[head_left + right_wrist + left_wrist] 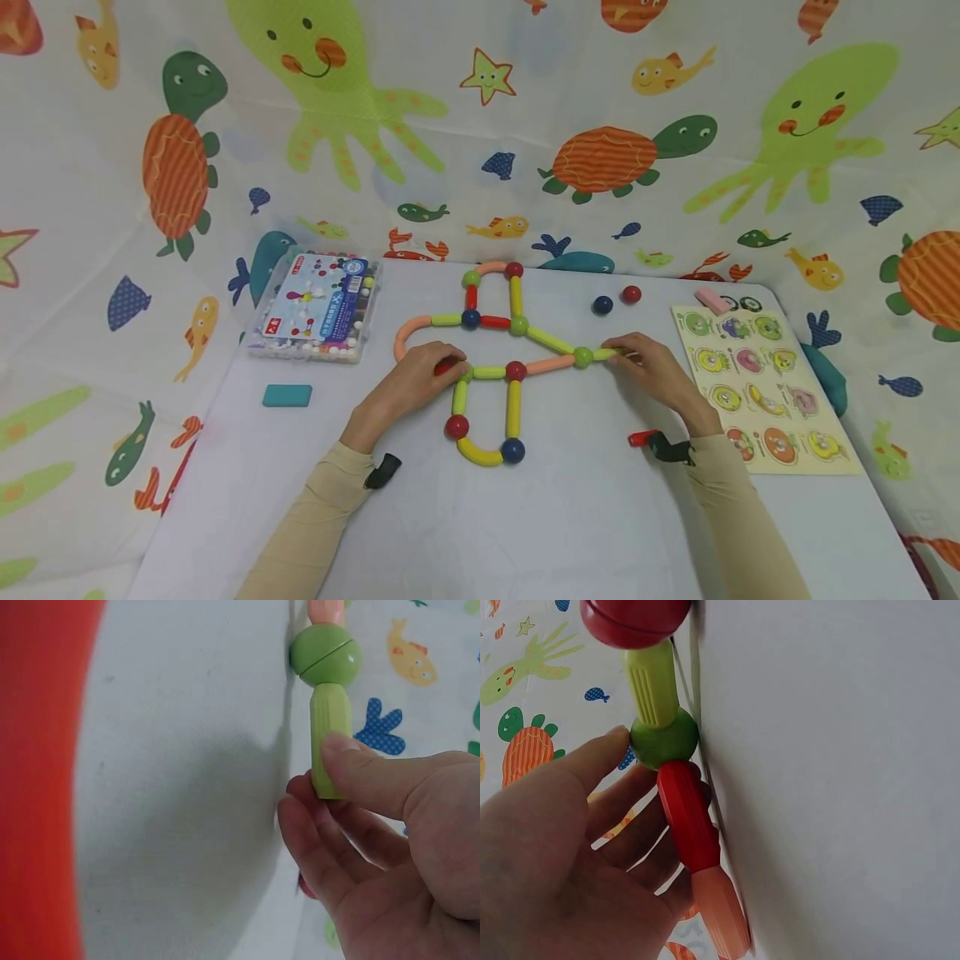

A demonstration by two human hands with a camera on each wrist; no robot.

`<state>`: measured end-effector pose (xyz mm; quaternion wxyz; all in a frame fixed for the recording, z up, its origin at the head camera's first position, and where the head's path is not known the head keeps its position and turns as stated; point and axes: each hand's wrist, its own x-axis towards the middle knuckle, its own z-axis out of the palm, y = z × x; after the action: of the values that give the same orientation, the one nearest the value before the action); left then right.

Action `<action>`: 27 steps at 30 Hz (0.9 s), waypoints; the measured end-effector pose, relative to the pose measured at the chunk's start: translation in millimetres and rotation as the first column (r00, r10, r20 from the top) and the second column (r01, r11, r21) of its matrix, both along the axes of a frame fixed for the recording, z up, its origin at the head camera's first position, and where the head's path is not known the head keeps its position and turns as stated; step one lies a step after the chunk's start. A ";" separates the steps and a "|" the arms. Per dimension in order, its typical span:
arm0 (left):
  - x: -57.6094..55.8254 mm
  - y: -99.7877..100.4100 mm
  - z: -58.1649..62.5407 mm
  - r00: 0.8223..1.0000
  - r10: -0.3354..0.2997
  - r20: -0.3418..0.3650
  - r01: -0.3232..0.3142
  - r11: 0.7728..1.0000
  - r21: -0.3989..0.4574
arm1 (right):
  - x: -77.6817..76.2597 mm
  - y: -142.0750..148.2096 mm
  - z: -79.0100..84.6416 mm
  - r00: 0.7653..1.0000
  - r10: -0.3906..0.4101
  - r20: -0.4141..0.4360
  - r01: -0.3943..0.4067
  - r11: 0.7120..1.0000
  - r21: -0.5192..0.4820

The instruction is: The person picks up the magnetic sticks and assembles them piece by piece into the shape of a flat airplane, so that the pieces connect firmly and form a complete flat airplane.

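Note:
A figure of coloured sticks and balls (512,408) lies joined together on the white table. At its left side my left hand (411,377) holds a green ball (664,739) between thumb and fingers. A red stick (690,816) leads from that ball across my fingers to a curved orange piece (720,911). On the right, my right hand (651,367) pinches the free end of a short light-green stick (330,724), thumb on one side and fingers on the other. The stick's other end meets a green ball (326,654), where two branches join.
A dark blue ball (602,305) and a red ball (631,294) lie loose behind my right hand. A clear parts box (347,350) and a teal block (287,395) are at the left. A fruit puzzle board (750,400) with a pink block (712,301) lies at the right.

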<state>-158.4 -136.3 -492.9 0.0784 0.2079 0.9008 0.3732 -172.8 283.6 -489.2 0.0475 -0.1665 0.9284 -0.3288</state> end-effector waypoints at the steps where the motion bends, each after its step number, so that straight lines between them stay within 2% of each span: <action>1: 0.0 0.1 0.0 1.000 -0.003 -0.002 0.003 1.000 0.000 | 0.1 -0.2 -0.4 1.000 -0.008 0.001 0.008 1.000 -0.002; 6: 0.5 0.1 0.1 1.000 -0.009 -0.006 0.009 1.000 0.001 | 1.2 -1.5 -0.5 0.997 -0.074 -0.002 0.074 0.997 0.003; 9: 0.7 0.1 -0.2 1.000 -0.009 -0.004 0.009 1.000 0.002 | 5.8 -1.8 4.2 0.992 -0.119 -0.042 0.120 0.993 0.013; 13: 0.4 0.3 -1.0 1.000 -0.009 -0.004 0.009 1.000 -0.001 | 21.2 -0.1 18.1 0.977 -0.166 -0.133 0.167 0.986 -0.002; 16: 0.6 0.3 -1.2 1.000 -0.009 -0.006 0.009 1.000 -0.001 | 38.0 5.0 29.0 0.969 -0.187 -0.159 0.185 0.982 -0.027; 19: 0.8 0.0 -1.1 1.000 -0.009 -0.007 0.009 1.000 -0.001 | 56.3 12.4 34.5 0.975 -0.195 -0.103 0.193 0.981 -0.027; 21: 0.9 -0.1 -0.7 1.000 -0.007 -0.003 0.007 1.000 0.000 | 68.0 17.6 34.8 0.983 -0.182 -0.022 0.182 0.983 -0.025; 25: 1.1 -0.6 -0.3 1.000 -0.004 0.003 0.004 1.000 -0.002 | 87.9 24.3 28.3 0.985 -0.126 0.116 0.126 0.992 0.004; 27: 1.3 -0.8 -0.3 1.000 -0.004 0.004 0.004 1.000 -0.005 | 95.1 25.4 23.2 0.985 -0.098 0.143 0.096 0.995 0.020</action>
<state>-157.1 -137.0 -493.2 0.0813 0.2087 0.9012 0.3710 -77.7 309.0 -466.0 0.0991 -0.0966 0.9317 -0.3359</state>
